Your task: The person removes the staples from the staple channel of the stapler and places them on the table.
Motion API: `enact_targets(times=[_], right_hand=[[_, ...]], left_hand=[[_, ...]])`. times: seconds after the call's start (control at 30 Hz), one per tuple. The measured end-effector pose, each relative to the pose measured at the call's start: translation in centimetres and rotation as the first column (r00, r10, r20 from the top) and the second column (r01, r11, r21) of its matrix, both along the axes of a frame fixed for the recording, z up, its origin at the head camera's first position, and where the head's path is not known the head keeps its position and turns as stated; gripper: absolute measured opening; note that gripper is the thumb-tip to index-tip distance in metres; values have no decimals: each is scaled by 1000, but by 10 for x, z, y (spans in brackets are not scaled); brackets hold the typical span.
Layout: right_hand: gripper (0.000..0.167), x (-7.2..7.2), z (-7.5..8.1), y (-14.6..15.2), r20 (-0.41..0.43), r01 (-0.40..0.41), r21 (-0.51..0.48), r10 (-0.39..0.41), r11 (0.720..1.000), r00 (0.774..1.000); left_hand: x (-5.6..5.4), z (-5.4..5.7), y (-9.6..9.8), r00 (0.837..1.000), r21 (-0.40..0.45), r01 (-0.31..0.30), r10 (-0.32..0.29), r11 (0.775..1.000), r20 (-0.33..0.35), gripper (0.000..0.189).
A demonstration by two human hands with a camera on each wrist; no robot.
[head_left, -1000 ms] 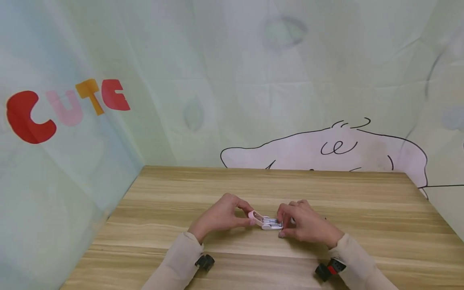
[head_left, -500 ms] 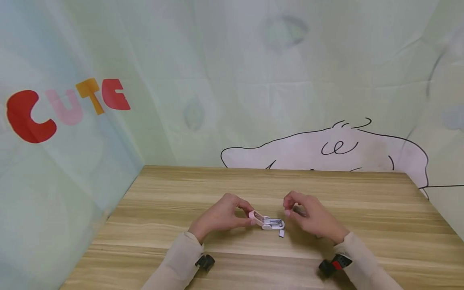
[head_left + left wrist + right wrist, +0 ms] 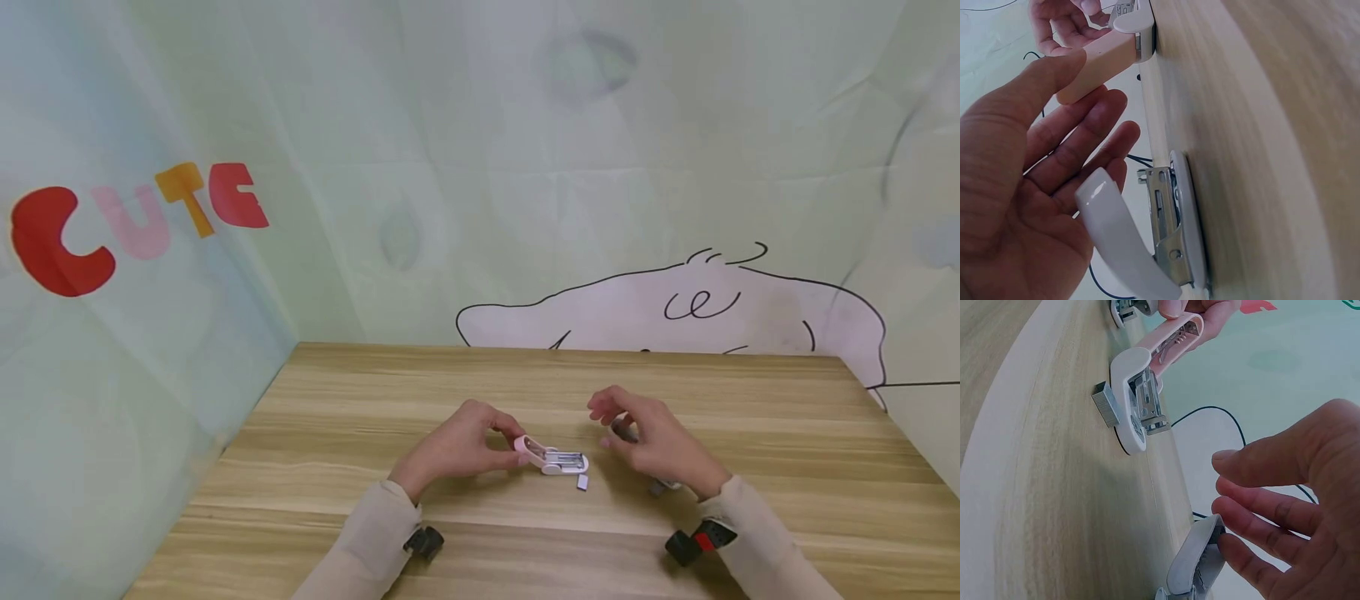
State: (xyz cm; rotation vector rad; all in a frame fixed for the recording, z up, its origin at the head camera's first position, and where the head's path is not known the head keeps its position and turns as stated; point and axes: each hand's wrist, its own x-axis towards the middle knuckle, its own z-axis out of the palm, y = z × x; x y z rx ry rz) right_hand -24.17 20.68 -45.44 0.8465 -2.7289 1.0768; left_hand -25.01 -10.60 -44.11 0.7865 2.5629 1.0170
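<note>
A pink-and-white stapler (image 3: 564, 463) stands opened on the table, its staple tray exposed. My left hand (image 3: 465, 442) pinches its raised pink top arm (image 3: 1100, 65) between thumb and fingers. A small strip of staples (image 3: 1106, 404) rests against the side of the white base. To the right of it, my right hand (image 3: 652, 442) hovers with fingers apart and nothing between them, fingertips right by the raised arm of a grey stapler (image 3: 1197, 559). That stapler is partly hidden under the hand in the head view.
Another opened stapler (image 3: 1163, 231), pale grey, stands below my left palm in the left wrist view; the left hand hides it from the head view. The wooden table (image 3: 420, 375) meets a printed cloth backdrop (image 3: 360, 208) at its far and left edges.
My right hand has drawn away from the front end of the pink-and-white stapler, moving right and back, its fingers spreading. The staple strip now shows beside that stapler. My left hand stays put.
</note>
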Motion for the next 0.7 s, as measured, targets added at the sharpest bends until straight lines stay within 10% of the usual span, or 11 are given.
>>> enact_targets(times=[0.7], right_hand=[[43, 2, 3, -4, -24, -68, -82, 66, 994, 998]], left_hand=[[-5, 5, -11, 999, -6, 25, -25, 1000, -32, 25]])
